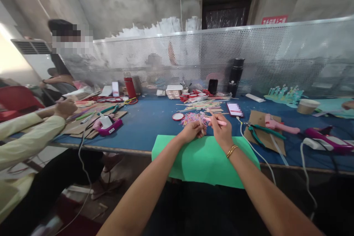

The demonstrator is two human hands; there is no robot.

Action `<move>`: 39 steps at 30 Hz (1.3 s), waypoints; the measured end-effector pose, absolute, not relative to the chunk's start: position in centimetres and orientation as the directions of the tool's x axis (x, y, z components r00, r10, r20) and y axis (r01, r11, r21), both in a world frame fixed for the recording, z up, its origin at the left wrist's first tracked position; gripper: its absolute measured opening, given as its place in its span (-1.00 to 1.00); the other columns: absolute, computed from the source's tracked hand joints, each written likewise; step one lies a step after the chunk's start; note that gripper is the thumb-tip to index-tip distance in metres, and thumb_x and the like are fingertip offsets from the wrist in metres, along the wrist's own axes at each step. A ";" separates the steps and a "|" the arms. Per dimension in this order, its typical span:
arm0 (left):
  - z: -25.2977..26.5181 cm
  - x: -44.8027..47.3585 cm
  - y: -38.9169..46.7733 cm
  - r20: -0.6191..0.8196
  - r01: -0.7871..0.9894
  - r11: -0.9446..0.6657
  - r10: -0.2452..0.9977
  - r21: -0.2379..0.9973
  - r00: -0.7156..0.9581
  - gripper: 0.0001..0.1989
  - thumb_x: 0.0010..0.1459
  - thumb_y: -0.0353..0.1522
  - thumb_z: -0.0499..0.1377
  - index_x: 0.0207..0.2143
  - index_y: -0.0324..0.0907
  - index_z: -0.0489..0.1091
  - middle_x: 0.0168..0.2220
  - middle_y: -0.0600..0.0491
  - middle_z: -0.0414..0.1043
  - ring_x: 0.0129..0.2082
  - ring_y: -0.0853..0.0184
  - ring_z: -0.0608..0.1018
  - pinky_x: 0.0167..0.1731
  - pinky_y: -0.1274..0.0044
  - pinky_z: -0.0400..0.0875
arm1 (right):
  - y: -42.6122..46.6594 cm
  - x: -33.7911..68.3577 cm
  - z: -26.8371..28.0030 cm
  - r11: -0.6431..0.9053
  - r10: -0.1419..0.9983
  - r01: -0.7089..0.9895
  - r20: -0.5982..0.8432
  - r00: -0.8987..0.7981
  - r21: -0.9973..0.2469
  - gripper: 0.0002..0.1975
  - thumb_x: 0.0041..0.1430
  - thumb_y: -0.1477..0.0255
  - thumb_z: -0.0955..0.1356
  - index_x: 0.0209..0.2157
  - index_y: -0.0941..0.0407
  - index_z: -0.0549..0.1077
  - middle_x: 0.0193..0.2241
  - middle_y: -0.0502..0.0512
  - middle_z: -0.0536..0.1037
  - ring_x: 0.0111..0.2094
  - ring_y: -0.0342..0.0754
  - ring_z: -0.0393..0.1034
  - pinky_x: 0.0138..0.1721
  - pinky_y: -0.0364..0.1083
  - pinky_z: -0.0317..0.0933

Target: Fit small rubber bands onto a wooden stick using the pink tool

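My right hand (222, 129) grips a slim pink pen-like tool (218, 121), its tip pointing left toward my other hand. Close beside it, my left hand (192, 131) is closed in a pinch around a thin pale strip (201, 122). Just beyond the fingers lies a pile of tiny multicoloured pieces (188, 118), too small to make out. Left of the pile is a small red-rimmed round dish (177, 117). Under my wrists a green sheet (204, 158) hangs over the table's front edge.
Pale strips (204, 106) lie behind the pile. To the right are a phone (235, 110), teal-handled pliers (257, 134), a pink glue gun (282, 124), a purple device (329, 140) and cables. A black bottle (236, 77) stands behind. A co-worker's hands (65, 108) are at left.
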State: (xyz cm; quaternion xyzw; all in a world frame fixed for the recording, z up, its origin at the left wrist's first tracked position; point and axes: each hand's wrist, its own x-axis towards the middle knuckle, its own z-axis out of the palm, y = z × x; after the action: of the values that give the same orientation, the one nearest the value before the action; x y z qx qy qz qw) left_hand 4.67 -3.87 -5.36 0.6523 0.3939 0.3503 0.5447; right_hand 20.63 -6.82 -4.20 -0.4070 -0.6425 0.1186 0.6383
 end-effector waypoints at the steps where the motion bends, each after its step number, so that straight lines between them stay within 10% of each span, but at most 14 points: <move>1: -5.4 4.7 -3.9 0.030 0.128 -0.097 0.895 0.987 0.445 -0.64 0.10 -0.09 0.23 -0.38 -0.23 0.36 -0.52 0.11 0.42 -0.60 0.47 0.39 -0.50 0.57 0.32 | -6.9 20.6 -4.1 0.646 0.668 0.378 0.731 0.140 -0.663 -0.72 0.28 0.36 0.24 -0.51 0.06 0.37 -0.57 -0.04 0.47 -0.50 -0.09 0.34 -0.28 -0.07 0.25; 39: -4.9 5.0 -4.0 0.074 0.148 -0.163 0.878 0.976 0.473 -0.49 0.01 0.06 0.24 -0.38 -0.24 0.38 -0.54 0.11 0.42 -0.59 0.48 0.37 -0.52 0.59 0.27 | -6.3 20.7 -4.6 0.644 0.710 0.332 0.700 0.074 -0.689 -0.85 0.19 0.37 0.30 -0.47 0.05 0.37 -0.54 -0.02 0.53 -0.48 -0.05 0.41 -0.32 -0.07 0.26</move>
State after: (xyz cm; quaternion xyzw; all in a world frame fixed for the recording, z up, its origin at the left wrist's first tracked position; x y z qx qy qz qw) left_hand 5.04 -3.97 -4.85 0.6787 0.3780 0.3473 0.5252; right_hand 20.68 -6.28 -4.58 -0.3931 -0.6630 0.1527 0.6186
